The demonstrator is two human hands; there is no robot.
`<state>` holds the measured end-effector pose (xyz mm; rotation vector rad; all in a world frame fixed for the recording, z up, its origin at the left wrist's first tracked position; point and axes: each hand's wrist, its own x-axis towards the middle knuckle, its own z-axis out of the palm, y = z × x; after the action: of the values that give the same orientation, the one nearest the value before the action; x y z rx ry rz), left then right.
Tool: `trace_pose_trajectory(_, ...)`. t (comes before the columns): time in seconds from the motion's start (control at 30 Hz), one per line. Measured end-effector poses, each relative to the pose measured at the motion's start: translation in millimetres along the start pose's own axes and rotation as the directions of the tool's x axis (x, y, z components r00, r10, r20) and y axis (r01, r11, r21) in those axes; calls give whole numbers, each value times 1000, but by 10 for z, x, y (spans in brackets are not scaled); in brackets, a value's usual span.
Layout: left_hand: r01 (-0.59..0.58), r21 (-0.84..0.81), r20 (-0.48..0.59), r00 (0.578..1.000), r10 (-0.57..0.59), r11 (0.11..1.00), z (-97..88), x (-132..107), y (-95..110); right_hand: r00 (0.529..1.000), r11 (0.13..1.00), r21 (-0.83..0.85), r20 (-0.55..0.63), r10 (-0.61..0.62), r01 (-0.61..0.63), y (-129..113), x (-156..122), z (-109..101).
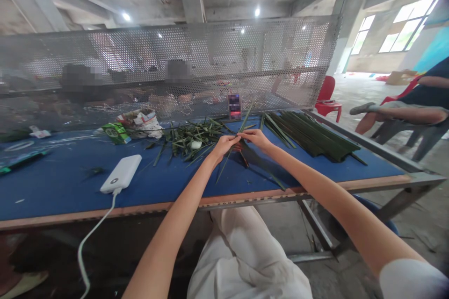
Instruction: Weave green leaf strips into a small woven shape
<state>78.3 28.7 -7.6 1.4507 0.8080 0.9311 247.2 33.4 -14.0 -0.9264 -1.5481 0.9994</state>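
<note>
In the head view, the left hand (pixel 222 145) and right hand (pixel 254 138) meet over the blue surface (pixel 63 187), fingers (pixel 233 138) closed, pinching a narrow green leaf (pixel 224 166). A loose leaf pile (pixel 189 142) lies at their ten o'clock, a stack of long leaves (pixel 308 135) at two o'clock, and a white power bank (pixel 121 174) at eight.
</note>
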Motion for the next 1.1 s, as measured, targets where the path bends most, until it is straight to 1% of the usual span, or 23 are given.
trace_pose_trajectory(0.17,9,21,-3,1000,-9,1000,-21,20,-23,1000,1000,13,16,23,-23,36,15,13)
trace_pose_trajectory(0.37,30,12,-23,999,-30,999,-27,0,26,999,1000,8,22,23,-23,11,-3,28)
trace_pose_trajectory(0.57,38,-53,10,999,-38,998,-28,-9,31,999,999,22,14,42,-42,-29,-18,23)
trace_pose_trajectory(0.7,55,-69,29,998,-53,996,-45,2,23,998,997,50,7,59,-60,-40,-26,28)
trace_pose_trajectory(0.9,47,-61,33,998,-45,997,-44,0,31,999,996,79,4,49,-50,-41,-30,37)
trace_pose_trajectory(1.1,36,-49,15,999,-36,998,-13,-24,27,998,997,59,-8,56,-56,-38,-25,29)
